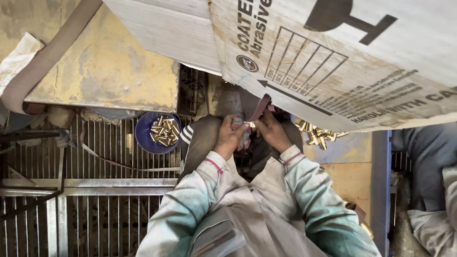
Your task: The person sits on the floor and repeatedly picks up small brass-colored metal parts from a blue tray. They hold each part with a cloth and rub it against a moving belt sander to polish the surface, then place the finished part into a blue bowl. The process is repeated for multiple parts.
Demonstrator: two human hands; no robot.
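Observation:
My left hand [230, 137] and my right hand [271, 132] meet under the edge of a printed cardboard sheet [342, 62]. Together they pinch a small brass piece [251, 124] wrapped partly in a grey cloth, close to a reddish-brown abrasive belt [259, 107]. Both sleeves are pale, dusty green. A blue bowl [157, 133] holding several small brass pieces sits left of my left hand. More brass pieces [316, 133] lie in a loose pile on a yellowish surface to the right of my right hand.
A metal grating [95, 157] covers the lower left. A dusty yellow machine cover [104, 62] with a brown belt running over it fills the upper left. Another person's grey clothing [428, 171] shows at the right edge.

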